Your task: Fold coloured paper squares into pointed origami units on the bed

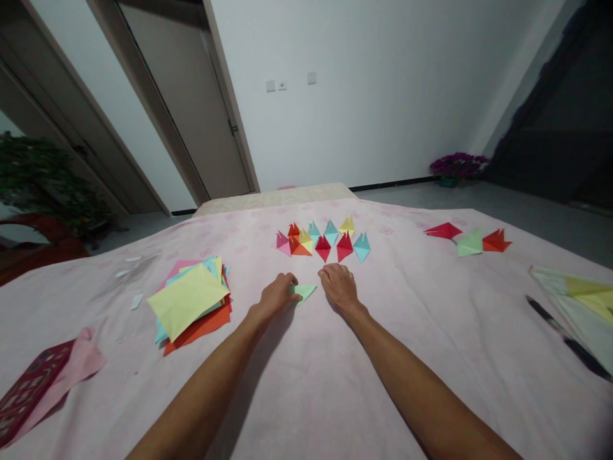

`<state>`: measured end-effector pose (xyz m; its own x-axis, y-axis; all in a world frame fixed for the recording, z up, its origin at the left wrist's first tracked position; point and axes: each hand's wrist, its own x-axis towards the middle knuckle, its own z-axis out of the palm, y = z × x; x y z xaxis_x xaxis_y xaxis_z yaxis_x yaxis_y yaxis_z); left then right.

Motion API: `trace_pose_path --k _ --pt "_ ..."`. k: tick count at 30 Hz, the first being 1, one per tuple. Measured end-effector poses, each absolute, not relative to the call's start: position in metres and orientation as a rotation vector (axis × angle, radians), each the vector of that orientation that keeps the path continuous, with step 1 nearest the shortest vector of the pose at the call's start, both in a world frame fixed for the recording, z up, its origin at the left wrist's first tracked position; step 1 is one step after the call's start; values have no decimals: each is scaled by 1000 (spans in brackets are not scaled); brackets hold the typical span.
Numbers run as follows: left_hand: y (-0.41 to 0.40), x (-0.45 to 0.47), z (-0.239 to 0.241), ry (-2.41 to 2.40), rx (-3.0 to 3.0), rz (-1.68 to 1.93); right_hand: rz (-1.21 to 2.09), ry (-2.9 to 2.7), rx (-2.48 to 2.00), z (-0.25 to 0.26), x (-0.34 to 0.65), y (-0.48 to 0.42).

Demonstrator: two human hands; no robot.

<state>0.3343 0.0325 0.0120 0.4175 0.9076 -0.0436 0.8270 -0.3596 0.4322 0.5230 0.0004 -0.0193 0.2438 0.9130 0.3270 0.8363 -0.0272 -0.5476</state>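
A small light green folded paper (304, 292) lies on the pink cloth (306, 383) in front of me. My left hand (276, 295) rests on the paper's left part, its fingers curled and pressing it down. My right hand (339, 286) sits just to the right of the paper, fingers curled against the cloth, with nothing seen in it. Just beyond both hands stands a cluster of several folded paper pieces (323, 241) in pink, orange, yellow, red and blue.
A stack of coloured paper sheets (191, 305) lies to the left. Three folded pieces (472, 241) in red, green and orange sit at the far right. A dark pen-like thing (565, 338) and pale sheets (582, 297) lie at the right edge. A dark red packet (29, 390) lies near left.
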Motion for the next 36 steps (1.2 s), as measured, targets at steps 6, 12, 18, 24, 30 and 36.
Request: trace_pose_path --k 6,12,18,24,30,36 --pt "20 323 1 1466 2031 482 277 -1498 -1754 -18 526 -1" --pt "1 317 9 1434 1674 1125 464 -1380 -1504 -17 518 -3" --pt "-14 320 -6 1322 1442 1528 869 -1181 -1214 -17 464 -15" --pt "-22 322 -18 1147 1351 1500 1074 -979 -1068 -8 438 -15" --pt "-23 323 -17 907 1309 1447 1114 -880 -1014 -10 447 -13" --pt "-21 325 -16 889 1282 1394 1245 -827 -927 -17 451 -14"
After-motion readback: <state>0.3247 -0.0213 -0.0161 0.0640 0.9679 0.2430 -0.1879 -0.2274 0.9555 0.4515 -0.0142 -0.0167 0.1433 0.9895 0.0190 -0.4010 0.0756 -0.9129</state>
